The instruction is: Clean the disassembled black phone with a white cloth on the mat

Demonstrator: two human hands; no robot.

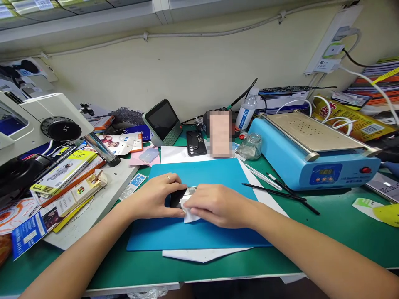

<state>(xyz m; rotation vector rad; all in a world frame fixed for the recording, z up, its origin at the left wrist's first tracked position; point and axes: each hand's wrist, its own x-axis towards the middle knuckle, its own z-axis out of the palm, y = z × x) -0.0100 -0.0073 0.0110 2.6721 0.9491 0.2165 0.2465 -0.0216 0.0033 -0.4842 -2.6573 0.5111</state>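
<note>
On the blue mat (212, 172) lies a small dark device (177, 197), partly silvery at its far right, that looks like an opened phone; both hands hide much of it. My left hand (156, 197), with a ring on one finger, grips its left side between thumb and curled fingers. Pinched in my right hand (218, 205) is a white piece of tissue (190, 216), pressed onto the device. The fingertips of the two hands nearly meet over it.
A blue heating machine (280, 166) stands at the right, with black tweezers (274, 192) before it. Behind the mat are a glass jar (250, 146), a black phone (196, 143) and a smart display (162, 122). A microscope stand (102, 145) and boxes (64, 172) occupy the left.
</note>
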